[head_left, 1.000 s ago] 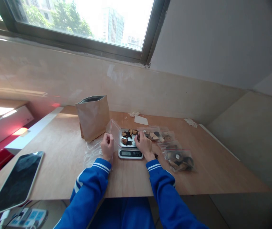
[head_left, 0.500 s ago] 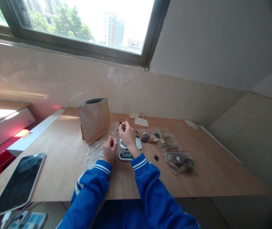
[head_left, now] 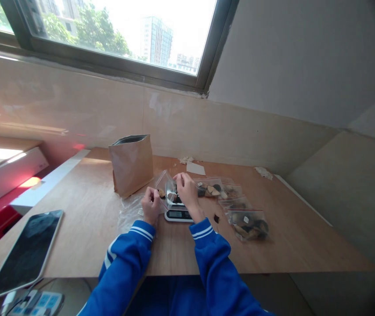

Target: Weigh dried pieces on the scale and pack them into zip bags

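Note:
Closed fingers of my left hand [head_left: 151, 205] grip the edge of a clear zip bag [head_left: 165, 180], which is held tilted with a tan and dark piece [head_left: 161, 193] showing at its left side. My right hand [head_left: 186, 188] is over the small white kitchen scale [head_left: 178, 215], fingers bent together. Whether it pinches the bag or a piece cannot be made out. Dark pieces [head_left: 176, 198] show at the scale's top, partly seen through the plastic. Beneath my left hand lies a crumpled heap of clear bags [head_left: 130, 215].
A brown paper bag [head_left: 131, 166] stands open behind my left hand. Several filled zip bags [head_left: 247, 224] lie to the right, near a loose dark piece [head_left: 216, 218]. A white card [head_left: 195, 168] lies at the back. A tablet [head_left: 26, 252] rests at the table's left edge.
My right hand has moved right and slightly down, away from my left hand, and now hovers over the scale. The clear bag has spread wider between them. The scale's display is uncovered more.

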Demonstrator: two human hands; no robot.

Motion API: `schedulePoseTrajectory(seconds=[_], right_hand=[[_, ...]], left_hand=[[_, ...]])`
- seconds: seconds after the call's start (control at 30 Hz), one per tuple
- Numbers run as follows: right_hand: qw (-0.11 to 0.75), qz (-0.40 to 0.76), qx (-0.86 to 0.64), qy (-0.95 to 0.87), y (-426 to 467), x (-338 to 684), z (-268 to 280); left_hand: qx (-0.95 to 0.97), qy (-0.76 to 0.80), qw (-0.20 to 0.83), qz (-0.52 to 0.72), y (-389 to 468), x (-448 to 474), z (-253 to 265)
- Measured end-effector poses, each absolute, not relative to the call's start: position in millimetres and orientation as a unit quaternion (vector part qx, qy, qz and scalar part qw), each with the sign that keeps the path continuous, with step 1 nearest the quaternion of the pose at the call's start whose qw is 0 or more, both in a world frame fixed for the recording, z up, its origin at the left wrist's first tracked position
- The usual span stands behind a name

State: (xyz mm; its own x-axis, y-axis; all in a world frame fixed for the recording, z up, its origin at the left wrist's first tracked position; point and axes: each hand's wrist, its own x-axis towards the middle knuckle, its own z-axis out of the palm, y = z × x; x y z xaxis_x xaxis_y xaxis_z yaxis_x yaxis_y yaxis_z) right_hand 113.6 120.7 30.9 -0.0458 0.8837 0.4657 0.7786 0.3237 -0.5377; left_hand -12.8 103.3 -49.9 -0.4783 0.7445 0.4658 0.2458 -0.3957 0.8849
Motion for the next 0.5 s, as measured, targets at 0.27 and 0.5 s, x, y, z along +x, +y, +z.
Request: schedulePoseTrajectory(seconds=[0.27, 0.5], right_hand=[[0.238, -0.016, -0.543, -0.805, 124, 127, -30], [0.26, -0.006, -0.526, -0.81, 129, 134, -39]], left_hand=[[0.427, 0.515, 0.195, 0.718, 106, -13, -52], [0.417, 0.505, 0.204, 0.728, 105, -13, -50]])
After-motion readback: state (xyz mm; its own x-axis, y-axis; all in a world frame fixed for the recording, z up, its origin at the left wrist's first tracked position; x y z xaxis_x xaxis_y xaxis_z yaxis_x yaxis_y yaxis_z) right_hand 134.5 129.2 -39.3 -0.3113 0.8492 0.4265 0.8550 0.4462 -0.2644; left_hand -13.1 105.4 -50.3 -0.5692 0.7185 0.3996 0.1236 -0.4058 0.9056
